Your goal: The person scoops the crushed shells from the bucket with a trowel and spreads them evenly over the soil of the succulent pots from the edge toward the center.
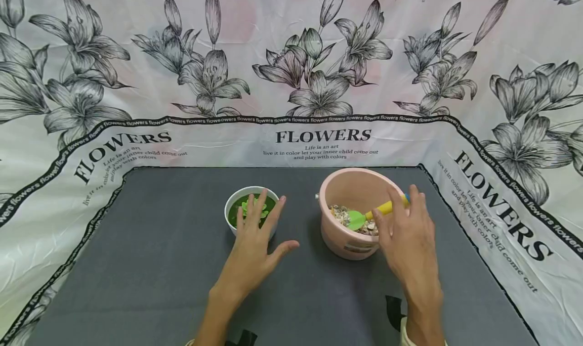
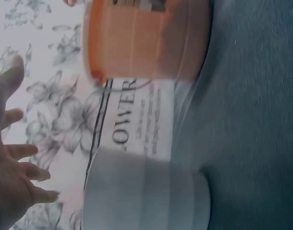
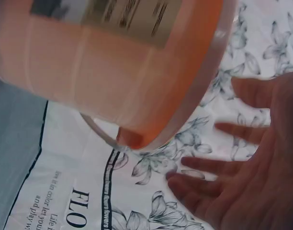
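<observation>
Your left hand (image 1: 252, 245) and right hand (image 1: 408, 237), spread wide and holding nothing, look poised for a pickup: white pot (image 2: 146, 191) just beyond the left, scoop (image 1: 370, 215) (leaning in the pink bucket (image 1: 337, 241)) near the right, likely needing a pinch next.

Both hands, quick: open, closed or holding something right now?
Left hand: open, holding nothing, near the white pot.
Right hand: open, holding nothing, near the pink bucket.

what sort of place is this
Perhaps a planting work surface, likely indoors: a small green plant in a white pot, and a pink bucket holding gravelly material and a green-headed scoop.
</observation>
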Motion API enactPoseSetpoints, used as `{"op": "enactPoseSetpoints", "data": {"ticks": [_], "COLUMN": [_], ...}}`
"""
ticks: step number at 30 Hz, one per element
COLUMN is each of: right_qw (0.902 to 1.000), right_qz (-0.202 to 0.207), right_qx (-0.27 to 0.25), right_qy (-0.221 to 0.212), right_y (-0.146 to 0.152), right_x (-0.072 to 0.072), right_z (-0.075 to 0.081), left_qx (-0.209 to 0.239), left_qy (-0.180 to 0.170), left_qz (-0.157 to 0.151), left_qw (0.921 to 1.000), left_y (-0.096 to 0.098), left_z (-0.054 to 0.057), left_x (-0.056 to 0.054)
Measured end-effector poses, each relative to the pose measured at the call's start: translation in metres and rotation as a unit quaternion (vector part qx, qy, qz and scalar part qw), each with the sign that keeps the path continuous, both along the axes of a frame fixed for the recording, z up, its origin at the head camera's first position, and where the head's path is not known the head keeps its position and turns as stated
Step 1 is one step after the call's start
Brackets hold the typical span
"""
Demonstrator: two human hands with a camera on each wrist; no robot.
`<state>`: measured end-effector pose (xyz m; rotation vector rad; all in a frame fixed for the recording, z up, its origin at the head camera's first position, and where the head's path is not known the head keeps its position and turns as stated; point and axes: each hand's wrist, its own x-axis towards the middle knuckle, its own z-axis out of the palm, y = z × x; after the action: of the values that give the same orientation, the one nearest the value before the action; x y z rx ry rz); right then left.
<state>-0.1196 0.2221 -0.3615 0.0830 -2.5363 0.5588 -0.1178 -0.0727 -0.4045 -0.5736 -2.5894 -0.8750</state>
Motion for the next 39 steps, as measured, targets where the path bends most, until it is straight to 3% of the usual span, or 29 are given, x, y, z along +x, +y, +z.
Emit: {"op": "enactPoseSetpoints", "data": {"ticks": [2, 5, 8, 10, 13, 17, 21, 24, 27, 35, 39], "right_qw": [0.9987, 0.9906, 0.9797, 0.9761, 0.9763, 0.9822, 0.9835, 0.9721, 0.9631, 0.9461, 0.9284], "right_qz": [-0.044, -0.097, -0.125, -0.13, -0.135, -0.131, -0.079, -0.046, -0.051, -0.097, -0.091], "right_qx": [-0.023, -0.048, -0.044, -0.033, -0.033, -0.05, -0.116, -0.183, -0.223, -0.302, -0.357], "right_qy": [-0.012, -0.083, -0.151, -0.171, -0.166, -0.125, -0.114, -0.139, -0.141, -0.065, -0.045], "right_y": [0.006, 0.015, 0.02, 0.021, 0.016, 0.005, -0.002, -0.004, -0.004, 0.008, 0.013], "right_x": [-0.008, -0.02, -0.027, -0.03, -0.033, -0.034, -0.035, -0.036, -0.036, -0.034, -0.033], "right_z": [0.004, 0.007, 0.007, 0.007, 0.007, 0.008, 0.008, 0.008, 0.005, 0.001, 0.003], "left_qx": [0.019, 0.038, 0.038, 0.027, 0.001, -0.037, -0.059, -0.057, -0.043, -0.023, -0.006], "left_qy": [0.007, 0.008, -0.001, -0.01, -0.028, -0.059, -0.083, -0.088, -0.088, -0.098, -0.109], "left_qz": [-0.005, -0.02, -0.041, -0.058, -0.077, -0.091, -0.096, -0.091, -0.086, -0.092, -0.089], "left_qw": [0.9998, 0.9991, 0.9984, 0.9979, 0.9966, 0.9934, 0.9902, 0.9903, 0.9914, 0.9907, 0.99], "left_y": [0.008, 0.023, 0.041, 0.053, 0.068, 0.081, 0.088, 0.091, 0.092, 0.092, 0.091], "left_z": [0.001, 0.002, 0.004, 0.005, 0.007, 0.006, 0.002, -0.001, -0.004, -0.006, -0.008], "left_x": [-0.004, -0.012, -0.022, -0.03, -0.039, -0.046, -0.046, -0.042, -0.039, -0.04, -0.041]}}
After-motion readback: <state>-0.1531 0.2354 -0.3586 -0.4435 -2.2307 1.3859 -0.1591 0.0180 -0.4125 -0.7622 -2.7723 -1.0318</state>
